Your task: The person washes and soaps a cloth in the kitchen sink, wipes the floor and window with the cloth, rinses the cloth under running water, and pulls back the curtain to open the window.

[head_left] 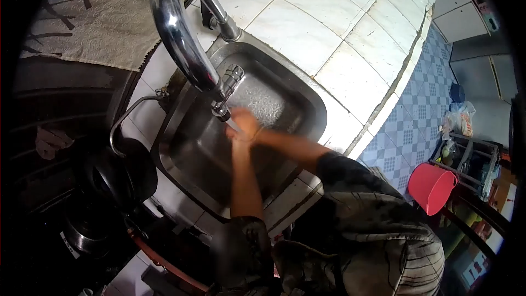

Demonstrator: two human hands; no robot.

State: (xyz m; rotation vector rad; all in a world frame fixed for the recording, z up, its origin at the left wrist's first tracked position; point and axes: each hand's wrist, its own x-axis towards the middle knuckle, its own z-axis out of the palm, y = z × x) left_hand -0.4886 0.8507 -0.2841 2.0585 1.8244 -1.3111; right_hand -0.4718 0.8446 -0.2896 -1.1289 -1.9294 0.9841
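1. Tap (183, 33) of shiny metal stands at the sink's back corner, and its spout arches over the basin, hiding part of the rim and wall behind it.
2. Sink (315, 112) of steel is set into a counter (298, 30) of pale tiles; wet splashes show on its bottom, just beyond the hands.
3. Dark sleeves (350, 178) cover parts of the counter's near edge.
4. On the left, a bent metal pipe (123, 123) curves beside the sink, near a black pot (142, 172); a patterned cloth (109, 19) lies farther back.
5. On the right, well apart from the sink, a pink bucket (430, 189) and a crate (474, 159) stand beyond the counter, near a blue checked floor (397, 126).
6. The spout's long axis slants from the upper left of the view down to the right; its nozzle (221, 112) points down into the basin, just by the hands.
7. From the nozzle a thin stream of water (232, 124) runs onto the hands.
8. The left hand (234, 133) and right hand (247, 122) meet under it, touching and overlapping; blur hides the fingers, so I cannot tell whether they are spread, curled or holding anything.
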